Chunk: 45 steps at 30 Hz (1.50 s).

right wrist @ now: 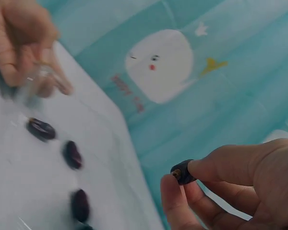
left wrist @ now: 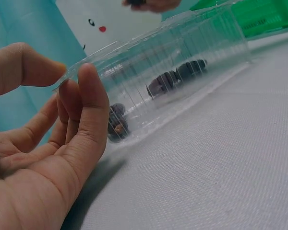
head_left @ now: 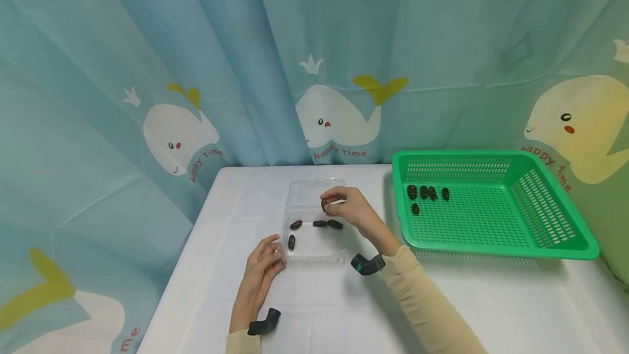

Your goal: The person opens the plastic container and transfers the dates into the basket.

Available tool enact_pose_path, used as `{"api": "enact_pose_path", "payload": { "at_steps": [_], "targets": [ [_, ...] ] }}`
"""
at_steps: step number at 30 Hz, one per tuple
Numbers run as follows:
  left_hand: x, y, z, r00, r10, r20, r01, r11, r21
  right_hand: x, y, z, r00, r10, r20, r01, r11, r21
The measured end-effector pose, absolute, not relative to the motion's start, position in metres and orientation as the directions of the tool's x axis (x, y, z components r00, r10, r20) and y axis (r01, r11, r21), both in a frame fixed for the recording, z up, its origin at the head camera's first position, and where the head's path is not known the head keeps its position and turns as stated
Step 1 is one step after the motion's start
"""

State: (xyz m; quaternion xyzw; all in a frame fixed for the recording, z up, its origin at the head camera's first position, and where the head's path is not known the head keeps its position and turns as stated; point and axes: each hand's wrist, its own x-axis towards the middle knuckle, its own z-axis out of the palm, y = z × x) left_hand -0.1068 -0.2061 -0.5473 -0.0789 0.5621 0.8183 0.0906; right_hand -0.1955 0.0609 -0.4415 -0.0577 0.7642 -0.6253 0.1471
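My right hand (head_left: pixel 351 206) pinches a dark brown date (right wrist: pixel 183 171) between thumb and fingertips, above the clear plastic box (head_left: pixel 319 246). The box lies with its lid (head_left: pixel 307 193) folded back toward the curtain. Several dates sit inside: one date (head_left: pixel 296 224) at the back left, another date (head_left: pixel 292 242) in front of it, and two side by side at the back right. At the box's left edge, my left hand (head_left: pixel 262 264) pinches the thin plastic rim (left wrist: pixel 77 72) between thumb and finger.
A green slotted basket (head_left: pixel 481 217) stands on the right of the white table (head_left: pixel 304 305), with several dates (head_left: pixel 423 192) grouped at its left end. A blue curtain (head_left: pixel 442 59) printed with whales hangs behind and along the left side.
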Motion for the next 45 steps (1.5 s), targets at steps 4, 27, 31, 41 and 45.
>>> {"api": "enact_pose_path", "payload": {
  "at_steps": [4, 27, 31, 41, 45],
  "targets": [
    [-0.106, -0.207, -0.548, -0.971, 0.068, -0.231, -0.24, -0.346, 0.907, -0.2, 0.087, -0.429, -0.958, -0.247, -0.143, 0.102, 0.17, -0.98],
    [-0.106, -0.208, -0.547, -0.968, 0.062, -0.243, -0.249, -0.348, 0.904, -0.203, 0.218, -0.397, -0.932, -0.287, -0.219, 0.225, 0.014, -0.974],
    [-0.106, -0.208, -0.547, -0.964, 0.065, -0.258, -0.265, -0.354, 0.897, -0.204, 0.236, -0.398, -0.92, -0.301, -0.249, 0.246, 0.051, -0.968],
    [-0.106, -0.208, -0.547, -0.969, 0.067, -0.239, -0.248, -0.341, 0.907, -0.215, 0.276, -0.4, -0.881, -0.352, -0.317, 0.243, 0.239, -0.94],
    [-0.105, -0.208, -0.548, -0.967, 0.069, -0.245, -0.254, -0.345, 0.904, -0.221, 0.292, -0.403, -0.843, -0.388, -0.372, 0.245, 0.338, -0.909]
  ]
}}
